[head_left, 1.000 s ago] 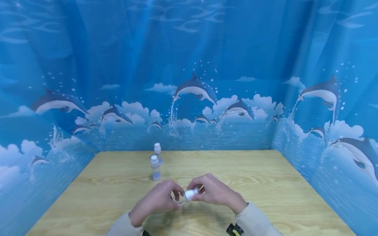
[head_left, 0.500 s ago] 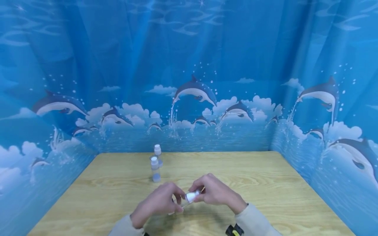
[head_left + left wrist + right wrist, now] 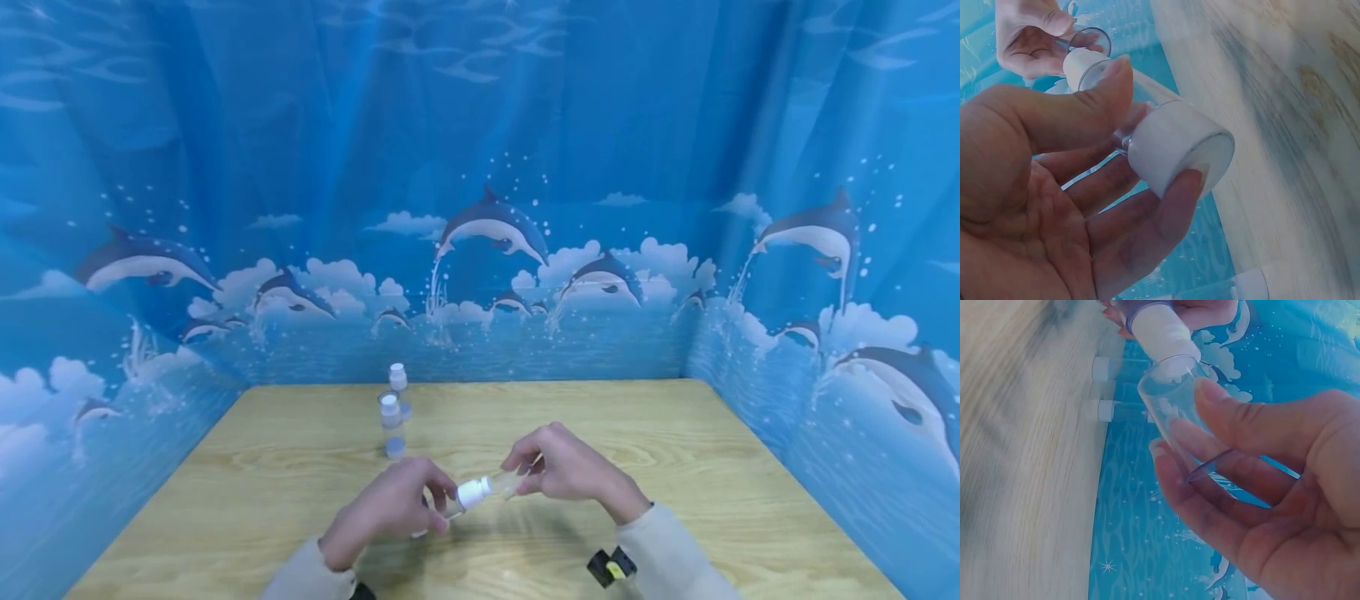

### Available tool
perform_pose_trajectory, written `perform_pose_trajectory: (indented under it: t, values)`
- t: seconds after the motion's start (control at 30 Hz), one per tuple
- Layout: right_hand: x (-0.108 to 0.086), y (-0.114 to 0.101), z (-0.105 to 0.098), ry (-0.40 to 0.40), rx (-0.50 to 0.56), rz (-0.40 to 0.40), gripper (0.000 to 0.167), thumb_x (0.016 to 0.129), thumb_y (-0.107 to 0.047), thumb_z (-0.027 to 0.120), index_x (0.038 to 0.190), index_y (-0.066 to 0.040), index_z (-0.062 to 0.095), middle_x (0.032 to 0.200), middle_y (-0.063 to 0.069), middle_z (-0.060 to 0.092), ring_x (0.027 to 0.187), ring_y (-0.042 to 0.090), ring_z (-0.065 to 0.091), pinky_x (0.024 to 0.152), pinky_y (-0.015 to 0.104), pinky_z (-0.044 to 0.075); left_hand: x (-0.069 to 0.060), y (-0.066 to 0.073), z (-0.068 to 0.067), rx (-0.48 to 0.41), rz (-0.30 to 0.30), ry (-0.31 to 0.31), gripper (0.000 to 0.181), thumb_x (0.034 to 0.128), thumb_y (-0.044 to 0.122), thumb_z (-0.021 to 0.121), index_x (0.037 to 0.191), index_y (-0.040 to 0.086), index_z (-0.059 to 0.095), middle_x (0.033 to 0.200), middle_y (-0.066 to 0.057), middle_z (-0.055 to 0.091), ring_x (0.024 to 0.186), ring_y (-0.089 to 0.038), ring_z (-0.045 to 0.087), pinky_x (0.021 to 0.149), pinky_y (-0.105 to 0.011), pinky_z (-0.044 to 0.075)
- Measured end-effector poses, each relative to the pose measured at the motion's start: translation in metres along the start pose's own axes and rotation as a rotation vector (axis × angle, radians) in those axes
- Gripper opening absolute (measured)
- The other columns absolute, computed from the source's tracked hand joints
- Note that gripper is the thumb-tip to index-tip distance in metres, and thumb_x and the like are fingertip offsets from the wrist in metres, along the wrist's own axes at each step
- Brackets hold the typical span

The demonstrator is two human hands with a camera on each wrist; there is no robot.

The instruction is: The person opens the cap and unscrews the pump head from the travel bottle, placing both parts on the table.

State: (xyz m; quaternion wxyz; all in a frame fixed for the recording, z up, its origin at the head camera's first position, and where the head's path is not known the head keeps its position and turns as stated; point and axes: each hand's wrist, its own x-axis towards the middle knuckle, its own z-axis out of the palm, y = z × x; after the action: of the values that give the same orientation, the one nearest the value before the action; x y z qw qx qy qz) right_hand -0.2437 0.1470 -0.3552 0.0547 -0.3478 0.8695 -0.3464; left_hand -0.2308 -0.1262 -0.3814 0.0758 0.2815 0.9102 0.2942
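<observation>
My left hand (image 3: 401, 500) curls round a clear pump bottle (image 3: 1157, 94), thumb along its side and a fingertip against its white base (image 3: 1179, 147). My right hand (image 3: 573, 471) pinches a clear cap (image 3: 1169, 403) between thumb and fingers. I hold the bottle slantwise over the bench (image 3: 750, 500), base toward my left, its white pump head (image 3: 472, 493) pointing up and right at the mouth of the cap; I cannot tell whether the rim is round the tip or only beside it. Beige sleeves (image 3: 307, 575) reach to both my wrists, and a black and yellow device (image 3: 611, 567) sits by the right one. Farther off, a nearer bottle (image 3: 392, 425) and a farther bottle (image 3: 398, 379), both white-topped, stand upright close together. Beyond the bench hangs a blue backdrop (image 3: 480, 108) printed with leaping dolphins (image 3: 495, 229).
</observation>
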Motion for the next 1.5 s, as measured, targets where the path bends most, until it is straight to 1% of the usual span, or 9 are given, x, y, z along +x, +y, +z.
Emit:
perform_pose_trajectory:
  t: [0.23,0.6,0.73,0.87,1.07,1.23,1.33,1.43,1.5]
  values:
    - [-0.001,-0.002,0.002,-0.001,-0.006,0.004,0.024,0.077,0.004,0.082,0.099,-0.004,0.078,0.097,0.012,0.079,0.081,0.008,0.072,0.073,0.014,0.058,-0.002,0.000,-0.002,-0.001,-0.025,0.012,0.035,0.0699,0.003,0.089,0.103,0.010,0.080,0.080,0.004,0.073,0.068,-0.007,0.061,0.063,-0.026,0.053]
    - [-0.001,0.000,-0.001,-0.017,-0.012,-0.001,0.026,0.079,0.004,0.081,0.103,-0.003,0.077,0.101,0.014,0.079,0.086,0.011,0.073,0.076,0.014,0.058,-0.003,0.000,-0.005,0.034,-0.019,0.038,0.036,0.0673,0.005,0.091,0.101,0.012,0.080,0.081,0.004,0.074,0.072,-0.008,0.061,0.068,-0.031,0.053]
    - [-0.002,0.001,-0.004,-0.027,-0.010,0.008,0.026,0.080,0.004,0.080,0.105,-0.002,0.077,0.104,0.016,0.078,0.090,0.019,0.075,0.077,0.014,0.057,-0.004,0.001,-0.006,0.028,-0.030,0.041,0.037,0.0674,0.005,0.091,0.103,0.011,0.080,0.082,0.002,0.074,0.072,-0.009,0.062,0.067,-0.031,0.054]
    - [-0.002,0.004,-0.007,-0.026,-0.008,0.026,0.025,0.083,0.004,0.078,0.107,-0.003,0.077,0.106,0.014,0.078,0.095,0.027,0.074,0.078,0.016,0.058,-0.004,0.002,-0.007,0.022,-0.043,0.044,0.039,0.0678,0.005,0.091,0.105,0.010,0.079,0.084,0.001,0.074,0.070,-0.009,0.061,0.066,-0.031,0.054]
    - [-0.002,0.012,-0.014,-0.017,-0.008,0.069,0.025,0.088,0.003,0.074,0.111,-0.005,0.076,0.110,0.013,0.076,0.099,0.029,0.072,0.079,0.023,0.060,-0.002,0.001,-0.008,0.013,-0.037,0.028,0.038,0.0693,0.006,0.091,0.105,0.011,0.080,0.082,0.005,0.074,0.069,-0.006,0.061,0.064,-0.028,0.054]
    - [-0.003,0.021,-0.019,-0.013,-0.025,0.081,0.024,0.089,0.002,0.073,0.112,-0.004,0.075,0.110,0.013,0.076,0.101,0.032,0.071,0.079,0.023,0.059,-0.002,0.002,-0.009,0.005,-0.050,0.018,0.038,0.0698,0.006,0.091,0.105,0.011,0.080,0.083,0.005,0.074,0.071,-0.007,0.062,0.064,-0.029,0.054]
    - [-0.004,0.025,-0.021,-0.008,-0.054,0.083,0.024,0.088,0.001,0.074,0.112,-0.005,0.076,0.110,0.012,0.076,0.099,0.030,0.070,0.079,0.022,0.059,-0.001,0.003,-0.009,0.009,-0.061,0.018,0.039,0.0699,0.007,0.091,0.107,0.011,0.080,0.083,0.005,0.074,0.073,-0.008,0.063,0.066,-0.031,0.055]
    - [-0.006,0.026,-0.024,-0.002,-0.076,0.094,0.024,0.088,0.000,0.074,0.111,-0.007,0.076,0.111,0.010,0.076,0.099,0.027,0.070,0.079,0.025,0.060,-0.002,0.003,-0.009,0.009,-0.063,0.022,0.040,0.0698,0.007,0.091,0.107,0.010,0.079,0.084,0.005,0.074,0.073,-0.008,0.063,0.067,-0.032,0.056]
    - [-0.007,0.026,-0.026,0.002,-0.087,0.101,0.025,0.089,0.001,0.073,0.112,-0.007,0.075,0.112,0.012,0.076,0.100,0.027,0.071,0.081,0.028,0.061,-0.002,0.003,-0.010,0.005,-0.064,0.022,0.040,0.0698,0.007,0.091,0.108,0.010,0.079,0.085,0.004,0.074,0.073,-0.009,0.063,0.067,-0.032,0.056]
